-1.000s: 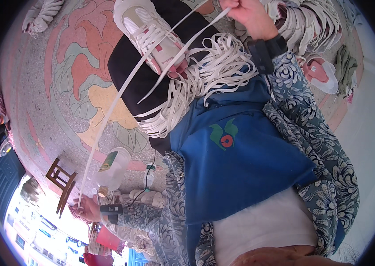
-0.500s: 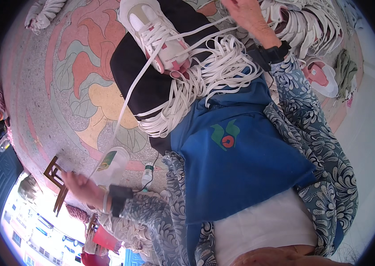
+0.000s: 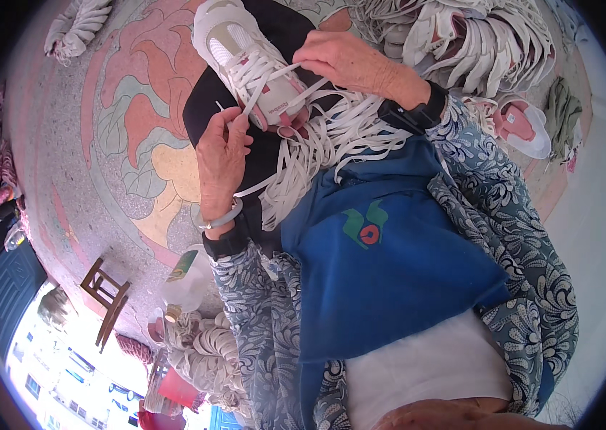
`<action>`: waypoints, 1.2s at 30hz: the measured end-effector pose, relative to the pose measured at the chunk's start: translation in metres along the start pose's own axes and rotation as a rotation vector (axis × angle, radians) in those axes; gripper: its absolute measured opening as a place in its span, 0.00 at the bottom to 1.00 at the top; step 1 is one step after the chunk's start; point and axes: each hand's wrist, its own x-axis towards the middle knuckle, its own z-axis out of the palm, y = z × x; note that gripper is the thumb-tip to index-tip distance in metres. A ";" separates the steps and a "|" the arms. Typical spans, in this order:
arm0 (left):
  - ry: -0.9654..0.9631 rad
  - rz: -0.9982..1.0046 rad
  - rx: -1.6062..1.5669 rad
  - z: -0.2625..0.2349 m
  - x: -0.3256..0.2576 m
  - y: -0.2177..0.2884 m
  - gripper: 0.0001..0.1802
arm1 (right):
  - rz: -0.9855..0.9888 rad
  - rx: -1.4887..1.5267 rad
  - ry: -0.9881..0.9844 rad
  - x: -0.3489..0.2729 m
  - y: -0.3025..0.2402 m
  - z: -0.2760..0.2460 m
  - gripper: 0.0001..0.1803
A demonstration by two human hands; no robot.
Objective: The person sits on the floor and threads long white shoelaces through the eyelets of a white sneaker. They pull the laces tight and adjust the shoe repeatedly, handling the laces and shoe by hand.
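A white and grey sneaker [image 3: 235, 46] with pink parts rests on the dark cloth [image 3: 199, 115] over my lap, its tongue toward me. White lace crosses its upper. My left hand [image 3: 222, 154] is left of the shoe's opening and pinches one end of the shoelace [image 3: 251, 99]. On the right side, my right hand [image 3: 346, 61] grips the other lace end between thumb and fingers, close to the eyelets. A heap of loose white laces [image 3: 324, 136] lies on my lap below the shoe, over the blue apron [image 3: 389, 265].
Several stacked shoe uppers [image 3: 489, 50] stand at the far right, beside a pink and white shoe piece [image 3: 522, 125] and a green cloth [image 3: 562, 115]. At the left are a small wooden stool [image 3: 106, 294], a translucent jug [image 3: 188, 283] and more bundled uppers [image 3: 210, 358].
My left hand has come up from the lower left to the shoe's side. My right hand has moved down and left from the far right, closer to the shoe. The stretched laces are now shorter.
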 end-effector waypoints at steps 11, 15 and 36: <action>0.439 0.239 0.299 -0.001 0.023 0.000 0.11 | 0.123 0.036 0.158 0.013 0.005 -0.007 0.10; 0.523 0.276 -0.005 -0.006 0.000 0.001 0.12 | 0.031 0.117 0.097 -0.001 -0.005 -0.014 0.08; 0.394 0.101 0.274 0.010 0.011 -0.011 0.15 | 0.083 -0.172 0.071 -0.013 0.005 0.005 0.07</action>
